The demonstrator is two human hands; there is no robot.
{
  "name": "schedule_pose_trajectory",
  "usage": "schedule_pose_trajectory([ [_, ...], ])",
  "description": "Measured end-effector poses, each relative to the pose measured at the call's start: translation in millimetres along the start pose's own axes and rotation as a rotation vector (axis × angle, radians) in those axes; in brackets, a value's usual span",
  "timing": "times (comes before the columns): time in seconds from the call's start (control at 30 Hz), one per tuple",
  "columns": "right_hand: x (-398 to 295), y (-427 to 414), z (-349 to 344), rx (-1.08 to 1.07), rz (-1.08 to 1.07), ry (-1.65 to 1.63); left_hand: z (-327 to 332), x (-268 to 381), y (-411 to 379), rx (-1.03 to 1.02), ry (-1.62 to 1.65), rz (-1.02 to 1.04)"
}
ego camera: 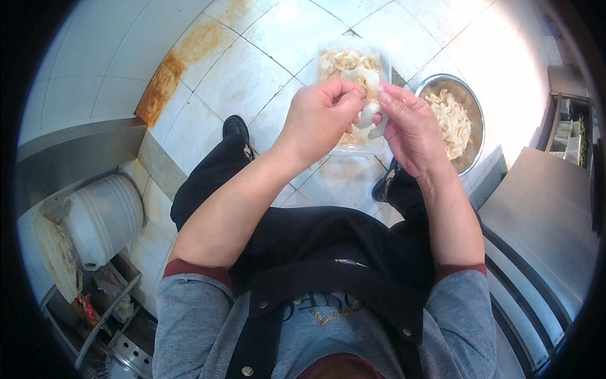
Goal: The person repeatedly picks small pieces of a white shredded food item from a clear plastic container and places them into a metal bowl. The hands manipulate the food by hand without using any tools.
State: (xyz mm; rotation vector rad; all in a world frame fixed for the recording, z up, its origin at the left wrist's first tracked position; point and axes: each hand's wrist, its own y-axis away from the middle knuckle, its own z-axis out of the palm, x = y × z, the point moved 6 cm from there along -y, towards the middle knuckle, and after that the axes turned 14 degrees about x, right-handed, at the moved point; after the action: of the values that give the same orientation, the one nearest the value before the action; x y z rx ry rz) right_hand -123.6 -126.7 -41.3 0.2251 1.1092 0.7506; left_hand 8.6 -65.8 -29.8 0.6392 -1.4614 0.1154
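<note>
Above a clear plastic tub on the floor, both hands are close together. My left hand has its thumb and fingers pinched at the near-left edge of a pale, translucent food piece. My right hand grips the same piece from the right between thumb and fingers. Part of the piece hangs down between the hands, and its exact kind cannot be told. Whitish and tan food pieces lie in the tub, partly hidden by the hands. To the right stands a metal bowl with similar pieces heaped inside.
White tiles cover the floor, stained brown near the left wall. A ribbed plastic container lies by a metal rack at left. A stainless steel surface flanks my right side. My shoes are either side of the tub.
</note>
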Motion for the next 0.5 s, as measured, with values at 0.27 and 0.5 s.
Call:
schedule_pose_trajectory([
  [0.27,-1.8,2.4,0.8,0.035,-0.146,0.344,-2.8,-1.3,-1.2,0.023,-0.143,0.098],
  [0.5,-2.8,1.9,3.0,-0.006,0.011,0.101,-3.2,-3.1,-3.0,0.052,-0.035,0.022],
])
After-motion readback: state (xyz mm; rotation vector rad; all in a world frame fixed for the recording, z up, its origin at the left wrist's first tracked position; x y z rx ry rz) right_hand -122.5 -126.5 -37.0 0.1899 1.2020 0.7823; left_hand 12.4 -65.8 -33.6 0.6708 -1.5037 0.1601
